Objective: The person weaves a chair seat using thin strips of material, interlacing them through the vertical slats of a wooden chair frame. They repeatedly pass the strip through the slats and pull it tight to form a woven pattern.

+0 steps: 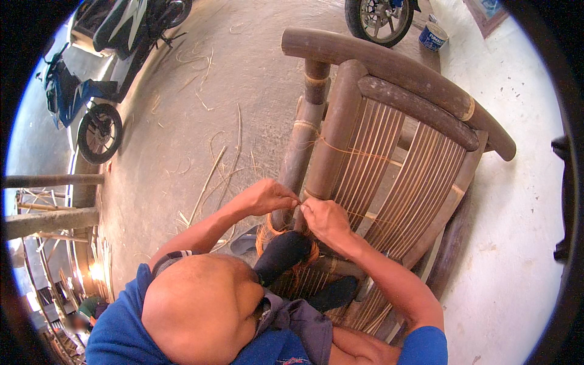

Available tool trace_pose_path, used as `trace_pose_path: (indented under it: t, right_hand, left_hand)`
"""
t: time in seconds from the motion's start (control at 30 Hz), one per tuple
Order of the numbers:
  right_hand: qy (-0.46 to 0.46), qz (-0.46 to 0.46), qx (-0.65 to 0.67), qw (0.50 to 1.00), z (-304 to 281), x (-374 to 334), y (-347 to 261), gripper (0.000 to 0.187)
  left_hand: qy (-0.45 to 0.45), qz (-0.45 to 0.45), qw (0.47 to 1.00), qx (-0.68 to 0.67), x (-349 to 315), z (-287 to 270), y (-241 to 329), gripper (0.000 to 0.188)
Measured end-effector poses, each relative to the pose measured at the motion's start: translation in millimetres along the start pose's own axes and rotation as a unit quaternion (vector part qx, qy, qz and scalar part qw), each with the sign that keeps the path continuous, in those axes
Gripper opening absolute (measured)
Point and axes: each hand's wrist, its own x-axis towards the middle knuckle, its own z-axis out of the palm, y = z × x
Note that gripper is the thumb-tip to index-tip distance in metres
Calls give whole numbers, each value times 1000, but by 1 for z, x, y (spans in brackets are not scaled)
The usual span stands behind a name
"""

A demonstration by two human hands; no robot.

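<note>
A brown bamboo chair [336, 128] with a slatted back lies in front of me and to my right. My left hand [269, 197] is closed in a pinch beside its thick poles. Close against it, my right hand [325, 218] pinches too, at the lower end of the thick pole. Whatever thin thing lies between the fingertips is too small to make out. An orange strand [359, 153] runs round the upper pole and across the slats. More orange strands [263, 236] hang in a loose bundle by my dark-socked foot.
Cut bamboo strips [210, 182] litter the concrete floor on the left. Motorbikes [97, 131] stand at the far left, and a wheel [380, 21] shows at the back by a blue tub [433, 36]. A white wall [511, 243] borders the right side.
</note>
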Motion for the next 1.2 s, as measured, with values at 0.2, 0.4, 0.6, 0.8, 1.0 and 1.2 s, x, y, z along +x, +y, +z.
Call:
trace_pose_path:
  t: [0.2, 0.4, 0.6, 0.8, 1.0, 1.2]
  right_hand:
    - [22, -23, 165, 986, -24, 2, 2, 30]
    - [28, 46, 338, 940, -13, 2, 1, 28]
    - [-34, 32, 343, 938, -7, 10, 10, 28]
    - [-75, 62, 506, 857, -6, 12, 6, 26]
    - [-53, 39, 485, 872, -3, 15, 14, 31]
    - [-11, 60, 488, 871, 4, 16, 10, 29]
  left_hand:
    - [12, 11, 1000, 0, 3, -3, 18, 33]
    - [44, -5, 999, 28, 6, -3, 17, 30]
    - [50, 6, 998, 40, 3, -7, 32, 27]
    - [48, 25, 998, 38, -1, -8, 51, 26]
    - [52, 43, 997, 35, 3, -4, 59, 28]
    - [54, 26, 998, -23, 4, -6, 62, 32]
